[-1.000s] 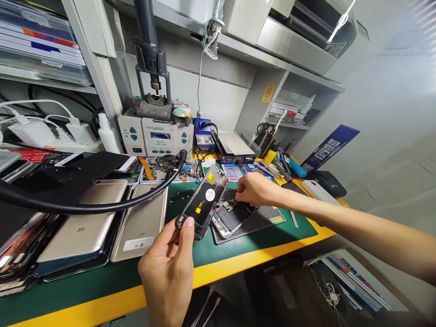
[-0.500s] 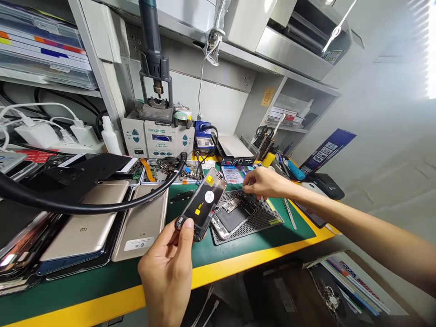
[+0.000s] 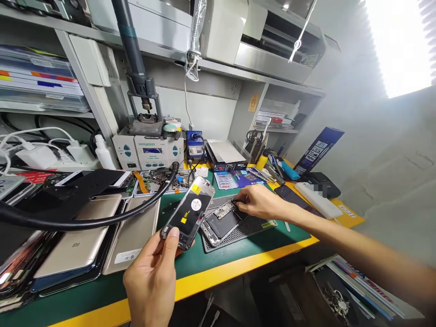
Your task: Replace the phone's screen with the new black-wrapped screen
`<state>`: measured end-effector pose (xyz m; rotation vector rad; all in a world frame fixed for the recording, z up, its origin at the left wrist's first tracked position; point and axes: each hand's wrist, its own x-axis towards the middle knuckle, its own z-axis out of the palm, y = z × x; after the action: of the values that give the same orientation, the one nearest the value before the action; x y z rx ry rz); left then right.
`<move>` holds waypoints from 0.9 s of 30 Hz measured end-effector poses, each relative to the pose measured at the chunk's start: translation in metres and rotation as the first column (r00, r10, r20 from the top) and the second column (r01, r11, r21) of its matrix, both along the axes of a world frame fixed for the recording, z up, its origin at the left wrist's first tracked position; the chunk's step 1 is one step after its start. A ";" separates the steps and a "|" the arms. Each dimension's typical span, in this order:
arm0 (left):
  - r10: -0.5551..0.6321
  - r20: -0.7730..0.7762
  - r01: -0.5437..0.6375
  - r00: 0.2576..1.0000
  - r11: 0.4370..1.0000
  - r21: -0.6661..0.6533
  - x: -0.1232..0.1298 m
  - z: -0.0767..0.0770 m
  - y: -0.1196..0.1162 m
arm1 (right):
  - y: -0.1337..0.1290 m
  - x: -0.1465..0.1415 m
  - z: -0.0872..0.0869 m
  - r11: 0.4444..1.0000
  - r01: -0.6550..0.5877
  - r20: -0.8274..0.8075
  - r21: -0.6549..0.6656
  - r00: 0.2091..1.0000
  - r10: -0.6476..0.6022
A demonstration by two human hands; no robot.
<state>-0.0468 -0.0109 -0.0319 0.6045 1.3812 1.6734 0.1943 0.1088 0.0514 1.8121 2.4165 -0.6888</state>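
My left hand [image 3: 156, 263] grips the lower end of a phone screen assembly [image 3: 192, 213], tilted, its back with yellow stickers and a round white label facing me. To its right an opened phone body [image 3: 221, 222] lies on a grey perforated mat [image 3: 252, 229]. Over the upper right end of that body is my right hand [image 3: 259, 200], its fingertips pinched together at the phone's edge. Whatever is between those fingertips is too small or hidden to make out.
Several phones [image 3: 80, 245] are stacked at the left, crossed by a thick black hose [image 3: 85, 223]. Behind stand a hot-air station [image 3: 146, 152] and a tray of parts [image 3: 160, 179]. Tools [image 3: 272, 168] and a white phone-like item [image 3: 318, 200] lie at the right. The table's yellow edge [image 3: 204, 279] runs along the front.
The view has shifted, so most things appear further left. My right hand has come down closer to the opened phone's upper end. My left hand still holds the screen assembly.
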 end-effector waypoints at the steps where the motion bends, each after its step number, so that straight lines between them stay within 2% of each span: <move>1: 0.006 0.026 -0.006 1.000 1.000 0.003 0.000 0.001 0.001 | 0.000 0.001 -0.002 1.000 0.017 -0.021 -0.005 1.000 -0.017; 7: 0.013 0.166 -0.013 0.986 1.000 -0.004 0.001 0.017 0.004 | 0.012 0.016 -0.013 0.985 0.137 -0.165 -0.104 0.974 -0.153; 15: -0.097 0.365 0.106 0.926 0.994 -0.004 0.017 0.049 0.007 | 0.013 0.033 -0.017 0.927 0.201 -0.389 -0.317 0.864 -0.320; 20: -0.083 0.410 0.093 0.908 0.996 -0.003 0.029 0.052 0.012 | 0.010 0.035 -0.011 0.911 0.161 -0.422 -0.380 0.846 -0.325; 27: -0.064 0.429 0.074 0.901 0.997 -0.006 0.032 0.051 0.015 | 0.017 0.025 -0.013 0.919 0.153 -0.335 -0.363 0.899 -0.282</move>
<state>-0.0144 0.0038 0.0187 0.2445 1.0436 1.6116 0.2194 0.1259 0.0381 1.9690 2.1212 -1.4980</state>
